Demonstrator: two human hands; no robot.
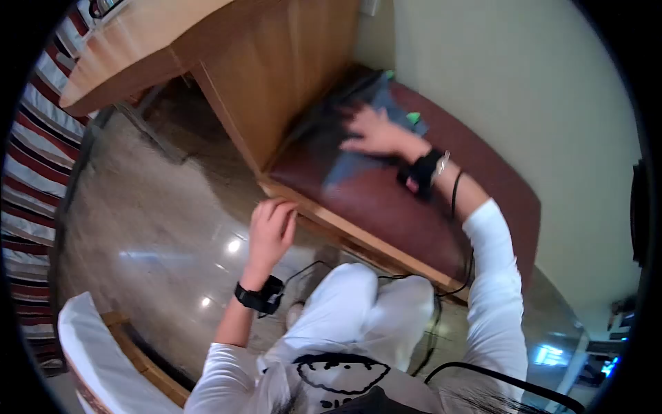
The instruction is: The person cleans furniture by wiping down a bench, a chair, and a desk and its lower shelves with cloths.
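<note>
My right hand (pixel 376 131) lies with its fingers spread on a dark and blue-grey cloth (pixel 352 165), somewhat blurred. Beneath the cloth is a dark red padded seat (pixel 414 221). Small green bits (pixel 414 118) show at the cloth's right edge. My left hand (pixel 272 224) is at the seat's wooden front edge, its fingers bent and close together; whether anything is between them is hidden. Both wrists wear black bands with small devices.
A wooden panel (pixel 276 76) and a wooden tabletop (pixel 145 48) stand at the upper left. Striped fabric (pixel 34 179) hangs at the far left. A white-covered chair (pixel 103 345) is at the lower left. Black cables run near my legs. A pale wall (pixel 510 103) rises behind the seat.
</note>
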